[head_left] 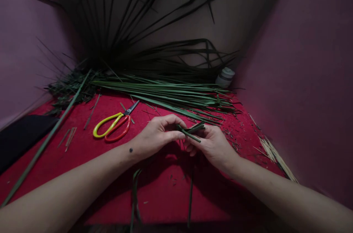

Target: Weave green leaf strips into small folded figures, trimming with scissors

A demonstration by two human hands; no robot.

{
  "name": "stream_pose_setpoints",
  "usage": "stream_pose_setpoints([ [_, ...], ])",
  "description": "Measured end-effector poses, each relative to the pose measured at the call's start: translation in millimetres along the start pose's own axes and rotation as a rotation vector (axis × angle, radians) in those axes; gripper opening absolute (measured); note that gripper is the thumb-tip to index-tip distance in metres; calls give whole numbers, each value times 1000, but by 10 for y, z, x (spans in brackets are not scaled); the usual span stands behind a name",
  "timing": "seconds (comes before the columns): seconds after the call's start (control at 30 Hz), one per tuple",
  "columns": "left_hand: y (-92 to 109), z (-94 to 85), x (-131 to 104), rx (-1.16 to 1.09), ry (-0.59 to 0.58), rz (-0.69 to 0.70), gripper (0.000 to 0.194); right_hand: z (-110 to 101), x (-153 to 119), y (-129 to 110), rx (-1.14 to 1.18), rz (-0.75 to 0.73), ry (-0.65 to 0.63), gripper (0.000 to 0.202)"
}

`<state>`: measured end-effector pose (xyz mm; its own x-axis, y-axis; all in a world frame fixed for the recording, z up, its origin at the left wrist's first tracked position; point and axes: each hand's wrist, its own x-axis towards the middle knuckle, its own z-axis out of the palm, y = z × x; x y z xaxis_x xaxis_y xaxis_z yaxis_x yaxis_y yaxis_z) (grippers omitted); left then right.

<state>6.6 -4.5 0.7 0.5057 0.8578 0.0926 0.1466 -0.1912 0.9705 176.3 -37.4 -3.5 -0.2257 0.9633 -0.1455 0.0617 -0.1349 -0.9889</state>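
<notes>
Both hands meet over the front middle of the red cloth. My left hand [162, 132] pinches a small folded piece of green leaf strips [193, 130] between thumb and fingers. From the other side my right hand [213, 143] grips the same piece, its fingers curled beneath it. A strip end points toward the lower right across the right fingers. Long green strips [190, 200] hang or lie below the hands. Scissors [117, 124] with one yellow and one red handle rest left of my left hand, blades toward the upper right.
Behind the hands lies a pile of long green leaf strips [165, 91]. Dark fronds fan up the back wall. A white container [225, 77] stands at the back right. Pale thin sticks [275, 156] lie at right, a long green stalk [46, 141] and black object [24, 135] at left.
</notes>
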Motion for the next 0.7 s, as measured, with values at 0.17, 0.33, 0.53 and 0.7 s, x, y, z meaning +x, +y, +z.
stream_pose_setpoints([
  [0.17,-15,-16,11,210,26,120,6,69,22,30,-3,-1,13,21],
  [0.33,-34,-42,28,226,41,90,11,124,49,15,123,23,22,21],
  [0.53,-43,-63,16,360,-43,198,6,115,72,65,63,70,22,28],
  [0.7,-85,-21,-2,372,-36,191,12,125,46,123,209,110,9,21],
])
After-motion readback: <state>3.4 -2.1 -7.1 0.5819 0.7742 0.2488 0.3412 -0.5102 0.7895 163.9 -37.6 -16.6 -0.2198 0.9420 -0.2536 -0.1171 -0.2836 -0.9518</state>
